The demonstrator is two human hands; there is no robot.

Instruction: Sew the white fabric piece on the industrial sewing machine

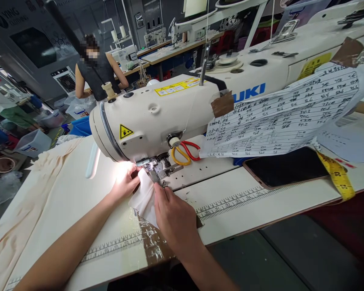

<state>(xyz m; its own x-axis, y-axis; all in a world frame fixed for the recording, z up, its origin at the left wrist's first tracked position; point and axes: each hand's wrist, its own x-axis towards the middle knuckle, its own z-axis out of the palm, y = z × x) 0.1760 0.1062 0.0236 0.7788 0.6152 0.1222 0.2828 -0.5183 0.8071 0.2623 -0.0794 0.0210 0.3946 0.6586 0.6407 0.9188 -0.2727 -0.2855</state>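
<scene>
A piece of pale fabric [144, 198] lies under the needle area of a white sewing machine [145, 125] and hangs down towards the table's front edge. My left hand [127, 182] is at the left of the presser foot [153, 171], its fingers curled at the fabric's edge in the bright lamp light. On the near side, my right hand [172, 210] pinches the same fabric just in front of the foot. Both sets of fingertips are partly hidden by the cloth and machine parts.
Scissors with red and yellow handles [182, 155] rest behind the needle. To the right are a handwritten sheet [279, 113], a phone [286, 167] and a yellow tape measure [336, 176]. Peach cloth [27, 206] lies along the table's left side. Another person [100, 76] stands beyond the machine.
</scene>
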